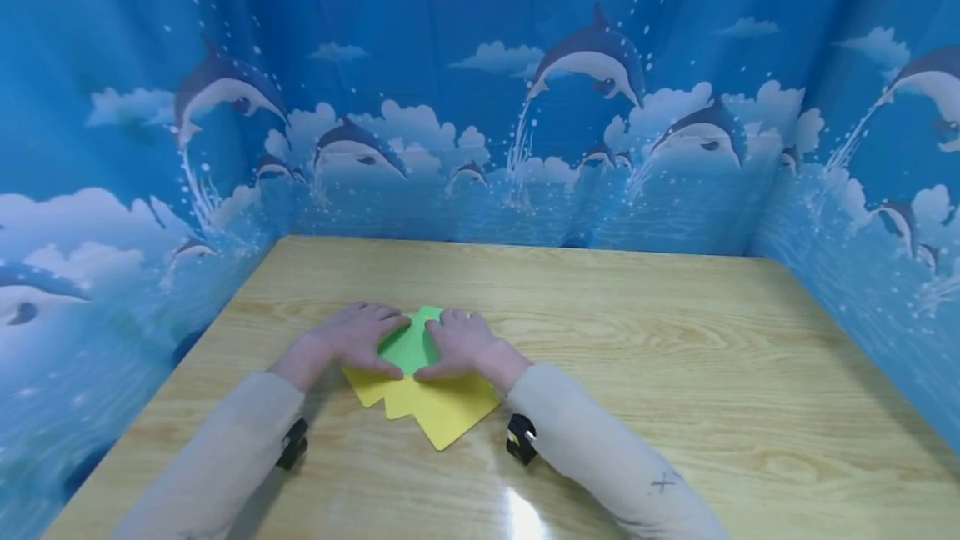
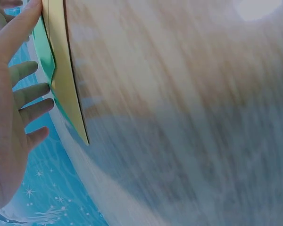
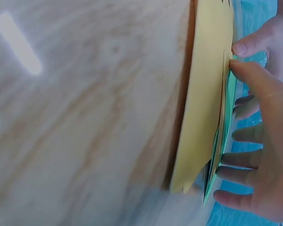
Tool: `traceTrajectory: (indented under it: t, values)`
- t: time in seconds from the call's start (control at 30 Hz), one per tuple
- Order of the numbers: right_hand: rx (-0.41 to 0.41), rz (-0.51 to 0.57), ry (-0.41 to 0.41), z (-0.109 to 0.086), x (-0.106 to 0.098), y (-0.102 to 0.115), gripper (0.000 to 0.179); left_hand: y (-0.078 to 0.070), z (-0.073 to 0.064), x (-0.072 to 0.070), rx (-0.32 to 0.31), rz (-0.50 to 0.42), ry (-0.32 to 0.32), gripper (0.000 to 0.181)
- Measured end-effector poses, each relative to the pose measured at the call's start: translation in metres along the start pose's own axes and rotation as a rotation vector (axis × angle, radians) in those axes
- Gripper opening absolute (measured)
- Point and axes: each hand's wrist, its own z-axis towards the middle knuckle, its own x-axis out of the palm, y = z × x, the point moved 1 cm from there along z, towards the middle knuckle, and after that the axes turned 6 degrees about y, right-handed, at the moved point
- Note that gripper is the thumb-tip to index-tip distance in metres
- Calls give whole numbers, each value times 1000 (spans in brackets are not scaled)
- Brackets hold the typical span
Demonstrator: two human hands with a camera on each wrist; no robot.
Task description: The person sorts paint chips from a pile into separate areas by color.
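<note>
Blue dolphin-print curtain [image 1: 480,107] wraps the back and sides; pale wood-grain table [image 1: 637,357] in front. Green sheet [image 1: 408,348] lies on top of yellow sheet [image 1: 447,419], both left of the table's middle; yellow has a stepped near edge and a corner pointing toward the person. Head view gives the outline from above; right wrist view catches the edges side-on instead: thin green and yellow layers, slight gap between them at one end. Left wrist view also has the layered edges, plus a bright glare patch on the table.

Left hand [image 1: 366,338]: open, fingers apart and only slightly bent, thumb out, resting at the green sheet's left side, no grip on it. Right hand [image 1: 461,347]: same, fingers spread at the right side, thumb on the near edge, nothing grasped. Thumb tips close to each other. Both forearms reach forward and angle inward, light sleeves [image 1: 600,448] on, dark wrist devices [image 1: 521,438] below the cuffs. Small cross mark on the right sleeve.
</note>
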Motion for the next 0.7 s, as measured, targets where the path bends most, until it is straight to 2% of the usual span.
traceTrajectory:
  t: [0.3,0.57,0.7]
  values:
    - [-57,-16,6,-2,-1,-1,83,0,0,0,-2,13,-4,90]
    - [-100,44,13,-1,-2,-4,80,-4,-2,0,3,20,-32,90]
    - [-118,75,13,0,-2,-6,82,-6,-4,1,6,-2,-20,92]
